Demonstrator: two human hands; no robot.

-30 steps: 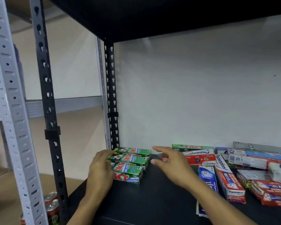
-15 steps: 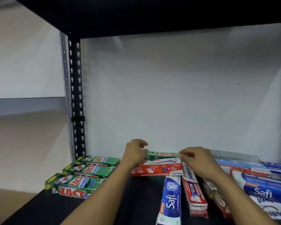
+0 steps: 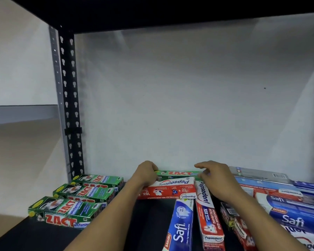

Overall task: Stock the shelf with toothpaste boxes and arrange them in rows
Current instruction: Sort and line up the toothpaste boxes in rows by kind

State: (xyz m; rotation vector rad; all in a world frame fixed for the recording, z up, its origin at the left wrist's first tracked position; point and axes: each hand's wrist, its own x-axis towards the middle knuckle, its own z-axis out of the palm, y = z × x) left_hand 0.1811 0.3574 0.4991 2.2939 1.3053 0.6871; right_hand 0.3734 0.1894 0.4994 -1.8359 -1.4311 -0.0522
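Observation:
A green Zact box (image 3: 179, 173) lies crosswise against the back wall of the black shelf (image 3: 149, 223). My left hand (image 3: 145, 175) grips its left end and my right hand (image 3: 216, 178) curls over its right end. Just in front lies a red Pepsodent box (image 3: 168, 190), also crosswise. A stack of green Zact boxes (image 3: 76, 198) sits in rows at the shelf's left. A blue Safi box (image 3: 180, 227) and a second Pepsodent box (image 3: 208, 214) point towards me.
A loose heap of Safi and Pepsodent boxes (image 3: 286, 201) fills the shelf's right side. The black perforated upright (image 3: 69, 98) stands at the back left corner. The upper shelf board (image 3: 170, 11) hangs low overhead. A white wall closes the back.
Both hands left the stacked Zact boxes at the left and moved right to the lone Zact box at the back. My view swung right with them.

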